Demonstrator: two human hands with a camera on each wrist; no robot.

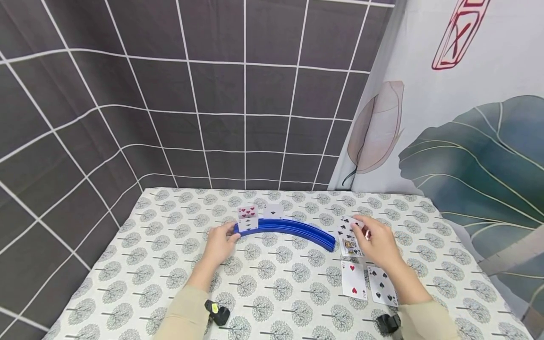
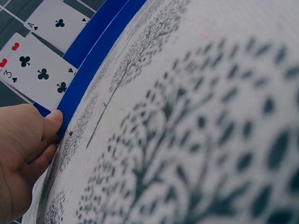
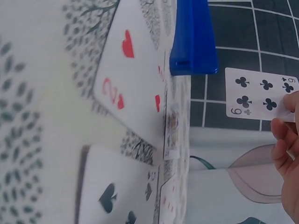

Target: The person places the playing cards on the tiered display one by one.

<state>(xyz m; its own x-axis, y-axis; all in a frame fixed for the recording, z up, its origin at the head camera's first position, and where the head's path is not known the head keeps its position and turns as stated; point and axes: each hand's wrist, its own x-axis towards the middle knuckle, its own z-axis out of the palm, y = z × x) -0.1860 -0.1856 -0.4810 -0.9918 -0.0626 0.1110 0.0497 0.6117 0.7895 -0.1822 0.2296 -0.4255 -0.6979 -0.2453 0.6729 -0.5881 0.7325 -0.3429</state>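
The person's left arm [image 1: 191, 297] and right arm [image 1: 418, 302] reached forward, well apart, both slanting inward towards the wrists. The left hand [image 1: 220, 243] was set in a pinch, its thumb [image 2: 53, 120] meeting bent fingers [image 2: 41, 161]. The right hand [image 1: 377, 236], held raised, was pinching too, thumb and fingers drawn close at their tips, knuckles bent.

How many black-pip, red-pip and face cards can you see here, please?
Black-pip cards: 4 (ace of clubs, three of clubs, six of clubs, five of spades)
Red-pip cards: 3 (rear hearts card, two of hearts, part-hidden card)
Face card: 1
Total: 8
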